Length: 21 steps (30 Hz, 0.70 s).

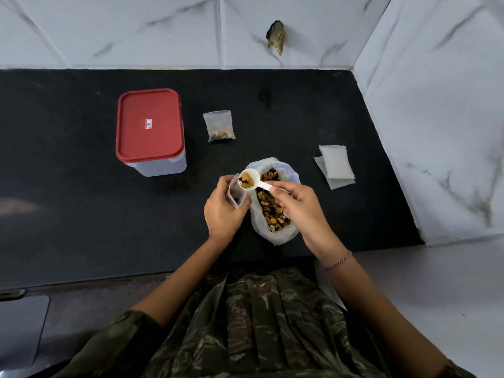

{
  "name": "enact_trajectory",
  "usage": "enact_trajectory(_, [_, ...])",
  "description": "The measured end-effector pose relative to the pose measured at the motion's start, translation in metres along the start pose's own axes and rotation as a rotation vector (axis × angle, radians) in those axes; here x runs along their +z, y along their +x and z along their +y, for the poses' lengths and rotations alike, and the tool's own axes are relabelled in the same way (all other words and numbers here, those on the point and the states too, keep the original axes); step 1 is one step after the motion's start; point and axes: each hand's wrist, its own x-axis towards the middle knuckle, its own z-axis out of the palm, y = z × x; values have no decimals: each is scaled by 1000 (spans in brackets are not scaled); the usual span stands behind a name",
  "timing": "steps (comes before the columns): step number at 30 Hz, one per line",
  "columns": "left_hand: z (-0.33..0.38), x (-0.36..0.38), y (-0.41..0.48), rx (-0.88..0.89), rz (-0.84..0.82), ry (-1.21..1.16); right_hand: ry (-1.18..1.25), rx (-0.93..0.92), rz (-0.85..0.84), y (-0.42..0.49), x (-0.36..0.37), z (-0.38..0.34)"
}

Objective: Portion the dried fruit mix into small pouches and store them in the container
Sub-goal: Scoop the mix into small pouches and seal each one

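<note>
Dried fruit mix (272, 205) sits bagged on the tabletop (81, 200); left hand (222, 212) grips a pouch (236, 190), right hand (296, 204) pinches a loaded spoon (252, 181). One filled pouch (219, 125) lies out; container (151, 132) lidded, empties (336, 166) waiting.

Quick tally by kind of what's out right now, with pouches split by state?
Container: 1
Fruit bag: 1
Spoon: 1
Filled pouch on the counter: 1
Pouch in the left hand: 1
Empty pouches, stacked: 2 showing
Total: 7
</note>
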Motion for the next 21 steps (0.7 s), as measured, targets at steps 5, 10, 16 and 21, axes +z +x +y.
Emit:
enact_trajectory(5, [4, 0, 0, -21, 41, -39, -348, -210, 44, -2, 9, -3])
enact_trajectory(10, [8, -3, 1, -40, 53, -59, -640, -540, 112, -2, 18, 7])
enact_trajectory(16, [8, -3, 5, -48, 62, -80, -942, -756, 129, 0, 27, 27])
enact_trajectory(21, [8, -3, 5, -51, 68, -70, -934, -793, 167, 5, 25, 41])
